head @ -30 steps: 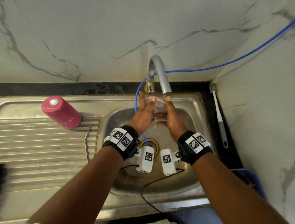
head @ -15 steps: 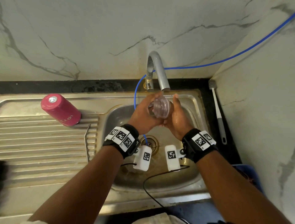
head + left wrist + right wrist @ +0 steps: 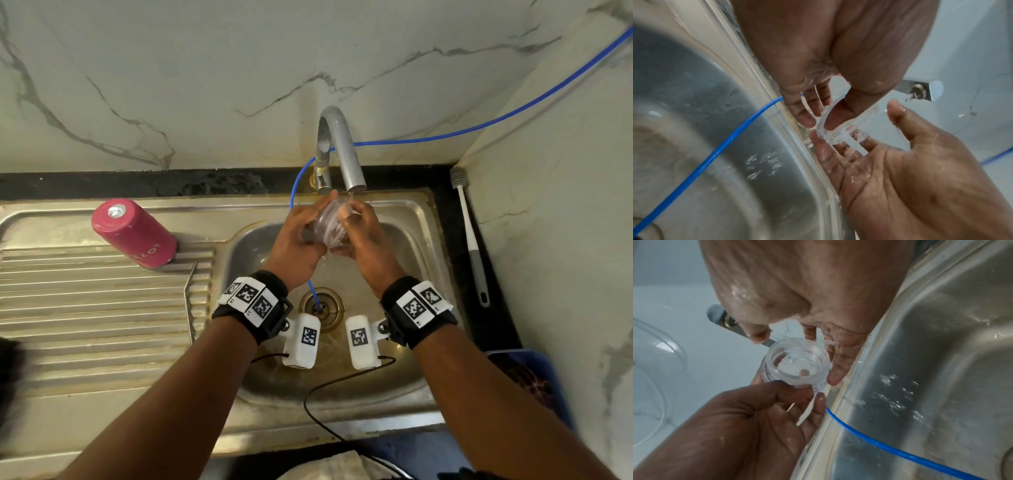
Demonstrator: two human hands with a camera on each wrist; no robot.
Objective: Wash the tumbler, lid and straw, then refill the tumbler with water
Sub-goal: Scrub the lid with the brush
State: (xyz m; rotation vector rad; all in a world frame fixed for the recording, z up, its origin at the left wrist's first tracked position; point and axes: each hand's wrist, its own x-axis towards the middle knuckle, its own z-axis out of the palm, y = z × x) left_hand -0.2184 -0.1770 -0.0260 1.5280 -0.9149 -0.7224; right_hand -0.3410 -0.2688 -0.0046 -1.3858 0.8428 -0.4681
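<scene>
A: Item one, the lid (image 3: 329, 224)?
B: Clear plastic, threaded, held under the tap (image 3: 344, 150) at 12 o'clock over the sink (image 3: 416, 240), water running across it. The left hand (image 3: 297, 240) curled its fingers round one side of the lid; the right hand (image 3: 363, 236) cupped the other side, thumb over the rim. Judged: lid rinse in progress, not finished.

A: Item two, the tumbler (image 3: 134, 234)?
B: Pink, standing mouth-down on the draining board (image 3: 96, 308), at 9 o'clock from the hands and well apart from them. Whether it had been washed could not be told; it was not yet refilled.

A: Item three, the straw (image 3: 189, 301)?
B: Probably the thin strip lying on the draining board near the basin's edge, just beside the tumbler; too slim to be sure.

A: Other stock?
B: A brush (image 3: 470, 240) at 3 o'clock on the table, untouched. A blue hose (image 3: 445, 135) ran down into the drain.

A: Remaining?
B: Likely finishing the lid, then the straw, then the refill.
</scene>
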